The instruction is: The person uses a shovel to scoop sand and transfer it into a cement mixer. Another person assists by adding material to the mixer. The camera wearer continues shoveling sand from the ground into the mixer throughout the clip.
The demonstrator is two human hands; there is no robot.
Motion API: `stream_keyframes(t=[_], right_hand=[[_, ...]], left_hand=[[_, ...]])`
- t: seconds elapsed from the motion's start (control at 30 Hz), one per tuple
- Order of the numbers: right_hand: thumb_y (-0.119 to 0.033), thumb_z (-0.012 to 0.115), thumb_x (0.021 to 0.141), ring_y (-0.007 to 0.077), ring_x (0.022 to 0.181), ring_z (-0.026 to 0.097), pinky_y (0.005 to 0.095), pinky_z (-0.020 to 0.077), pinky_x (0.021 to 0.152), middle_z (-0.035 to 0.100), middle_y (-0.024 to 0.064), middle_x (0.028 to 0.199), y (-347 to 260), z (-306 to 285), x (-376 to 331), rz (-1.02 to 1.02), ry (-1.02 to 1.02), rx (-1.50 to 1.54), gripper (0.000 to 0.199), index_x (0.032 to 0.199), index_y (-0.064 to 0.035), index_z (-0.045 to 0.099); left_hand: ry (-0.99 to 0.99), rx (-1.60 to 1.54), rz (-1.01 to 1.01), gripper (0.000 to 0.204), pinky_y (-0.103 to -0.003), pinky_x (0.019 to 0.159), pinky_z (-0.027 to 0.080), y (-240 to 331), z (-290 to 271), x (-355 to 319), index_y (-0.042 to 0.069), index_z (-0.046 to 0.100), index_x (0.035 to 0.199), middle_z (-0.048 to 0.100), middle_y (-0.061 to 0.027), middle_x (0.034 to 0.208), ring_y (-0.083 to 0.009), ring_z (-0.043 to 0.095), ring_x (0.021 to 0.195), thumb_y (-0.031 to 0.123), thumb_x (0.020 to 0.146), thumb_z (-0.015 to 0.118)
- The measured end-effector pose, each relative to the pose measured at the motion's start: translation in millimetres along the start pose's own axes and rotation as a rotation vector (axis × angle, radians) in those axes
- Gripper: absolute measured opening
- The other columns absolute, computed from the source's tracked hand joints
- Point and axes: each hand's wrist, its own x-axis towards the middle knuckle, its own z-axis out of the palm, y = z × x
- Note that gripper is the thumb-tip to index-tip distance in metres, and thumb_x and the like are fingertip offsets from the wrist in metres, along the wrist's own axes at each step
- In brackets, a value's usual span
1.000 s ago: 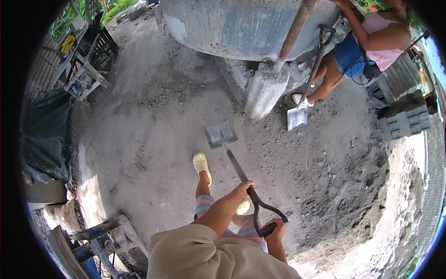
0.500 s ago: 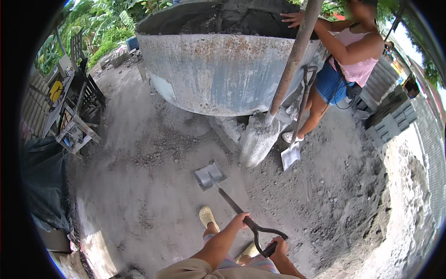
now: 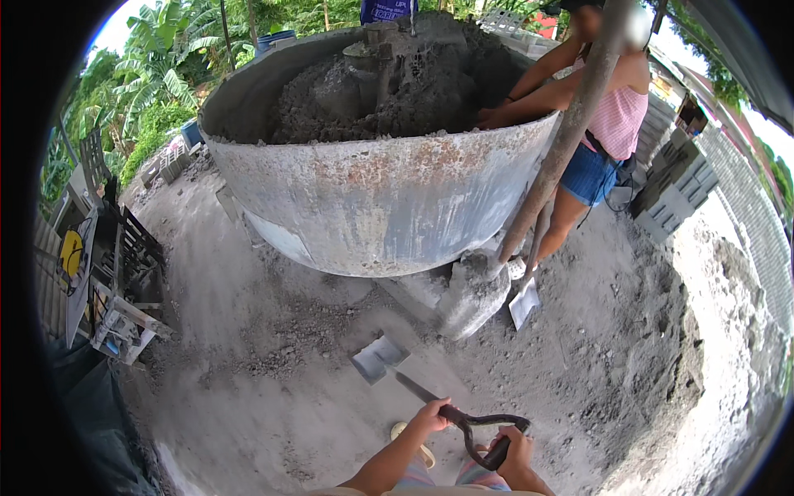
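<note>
I hold a shovel (image 3: 379,360) low over the dusty ground, its blade pointing away from me and looking bare. My left hand (image 3: 433,414) is wrapped round the shaft just below the handle. At the back of the D-shaped handle, my right hand (image 3: 516,451) is closed on the grip. Ahead stands a large round metal mixing tub (image 3: 372,198), rusty and stained on its outer wall. Heaped inside it is grey, crumbly mix (image 3: 322,103) around a central metal fitting. A co-worker (image 3: 616,116) in a pink top leans over the right rim, hands down at the mix.
A thick slanted pole (image 3: 571,132) rises from a concrete lump (image 3: 473,299) beside the tub. A second shovel (image 3: 524,304) stands next to it. Grey blocks (image 3: 678,186) are stacked at the right, above loose gravel (image 3: 595,364). Wooden clutter (image 3: 124,318) lines the left.
My view has tilted up, showing more of the tub's inside. The co-worker's arms have gone from above the rim down into the tub. Both my hands keep their hold on the shovel.
</note>
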Motion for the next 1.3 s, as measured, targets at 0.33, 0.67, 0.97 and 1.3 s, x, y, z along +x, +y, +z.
stream_keyframes(t=[0.33,0.67,0.97,1.3], right_hand=[[-0.011,0.053,0.066,0.019,0.041,0.048,0.0297,0.0417,0.038,0.048,0.0101,0.051,-20,90,-26,-0.213,-0.218,0.123,0.011,0.068,-0.0011,0.047],[-0.01,0.06,0.068,0.0109,0.066,0.048,0.0238,0.041,0.059,0.05,0.0052,0.077,-51,139,-10,-0.29,-0.53,0.088,0.03,0.091,-0.0038,0.041],[-0.005,0.056,0.069,0.0153,0.054,0.051,0.0262,0.0441,0.05,0.049,0.0082,0.07,-75,170,10,-0.314,-0.583,0.094,0.026,0.088,-0.0035,0.039],[-0.006,0.06,0.067,0.0105,0.07,0.049,0.0239,0.0422,0.061,0.049,0.0052,0.082,-80,150,17,-0.221,-0.694,-0.008,0.034,0.092,-0.0041,0.039]], left_hand=[[-0.063,-0.004,0.114,0.016,-0.032,0.065,0.051,56,37,-43,0.002,0.046,0.081,0.055,-0.0094,0.071,-0.0212,0.058,0.066,0.005,0.071,0.058],[-0.168,0.209,0.237,0.014,-0.033,0.066,0.047,90,85,-72,0.002,0.05,0.076,0.057,-0.0092,0.071,-0.0218,0.056,0.066,0.014,0.071,0.058],[-0.076,0.383,0.579,0.015,-0.03,0.065,0.045,93,121,-75,0.004,0.053,0.073,0.057,-0.0063,0.07,-0.0182,0.056,0.066,0.017,0.071,0.06],[-0.103,0.078,0.384,0.014,-0.031,0.065,0.045,98,93,-40,0.004,0.052,0.075,0.057,-0.0084,0.07,-0.0207,0.056,0.066,0.016,0.072,0.058]])
